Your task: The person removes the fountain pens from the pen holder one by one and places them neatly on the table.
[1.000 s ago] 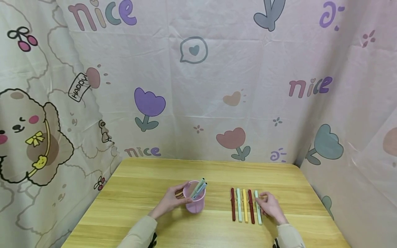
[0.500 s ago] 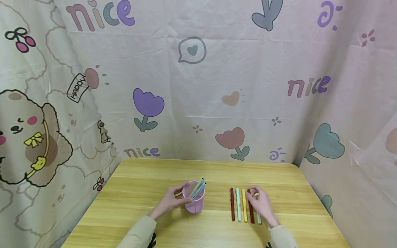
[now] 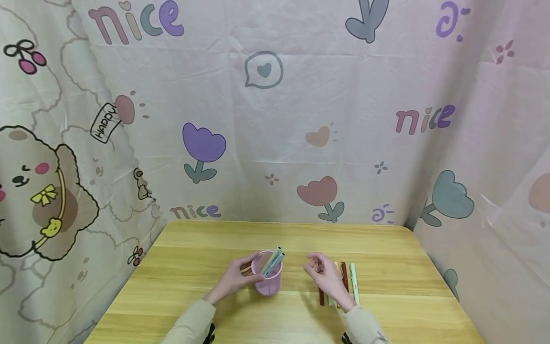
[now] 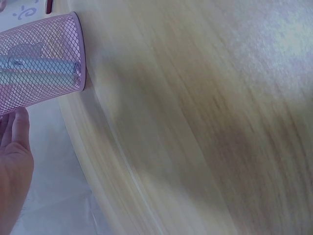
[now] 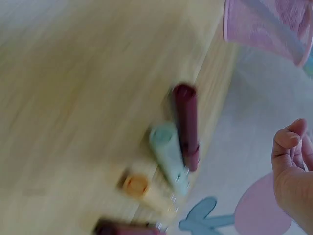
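Observation:
My left hand (image 3: 234, 279) holds a pink mesh pen cup (image 3: 269, 286) around its side, with thumb and fingers on opposite sides. Inside lean a light green pen (image 3: 271, 260) and a light blue pen (image 3: 275, 267), which also show through the mesh in the left wrist view. To the right, my right hand (image 3: 328, 277) hovers over a row of pens, fingers bent and nothing visible between them. It partly covers a dark red pen (image 3: 321, 297), a mint pen (image 5: 168, 152) and a yellow pen (image 5: 146, 193). Another dark red pen (image 3: 345, 274) and a mint pen (image 3: 354, 282) lie farther right.
The wooden table (image 3: 193, 243) bears the cup and the row of pens. A printed cloth (image 3: 266, 114) hangs behind it and along both sides.
My right hand has moved left across the row, from the rightmost mint pen to above the leftmost pens, which stay on the table. My left hand keeps its hold on the cup.

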A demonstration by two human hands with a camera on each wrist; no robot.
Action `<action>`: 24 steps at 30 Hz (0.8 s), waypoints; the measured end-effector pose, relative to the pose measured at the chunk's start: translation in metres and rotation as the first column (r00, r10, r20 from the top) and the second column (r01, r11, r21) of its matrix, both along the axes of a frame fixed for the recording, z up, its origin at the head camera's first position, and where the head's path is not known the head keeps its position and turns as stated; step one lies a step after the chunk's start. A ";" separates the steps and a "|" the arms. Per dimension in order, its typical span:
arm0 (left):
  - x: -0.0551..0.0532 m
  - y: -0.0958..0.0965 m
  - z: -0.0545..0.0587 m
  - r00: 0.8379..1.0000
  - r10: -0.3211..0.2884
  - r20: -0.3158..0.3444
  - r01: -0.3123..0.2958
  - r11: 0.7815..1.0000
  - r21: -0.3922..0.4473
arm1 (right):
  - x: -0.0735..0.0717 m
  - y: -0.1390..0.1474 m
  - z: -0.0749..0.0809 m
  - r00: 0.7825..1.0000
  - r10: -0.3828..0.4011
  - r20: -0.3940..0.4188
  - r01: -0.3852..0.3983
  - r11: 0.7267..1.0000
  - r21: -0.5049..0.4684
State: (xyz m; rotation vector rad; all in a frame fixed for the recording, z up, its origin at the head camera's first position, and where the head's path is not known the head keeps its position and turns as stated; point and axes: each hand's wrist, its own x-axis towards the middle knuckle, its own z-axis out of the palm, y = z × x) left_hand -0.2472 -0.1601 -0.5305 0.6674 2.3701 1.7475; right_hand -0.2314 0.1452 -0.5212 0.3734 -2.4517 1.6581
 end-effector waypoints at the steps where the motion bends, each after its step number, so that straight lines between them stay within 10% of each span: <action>1: 0.000 0.000 0.000 1.000 0.000 -0.001 0.000 1.000 0.001 | -0.001 -0.004 0.000 1.000 0.018 -0.006 -0.018 1.000 0.003; 24: 0.001 0.000 -0.001 1.000 -0.017 -0.020 0.017 1.000 0.007 | -0.019 -0.051 -0.002 0.996 0.084 0.022 -0.084 0.996 0.010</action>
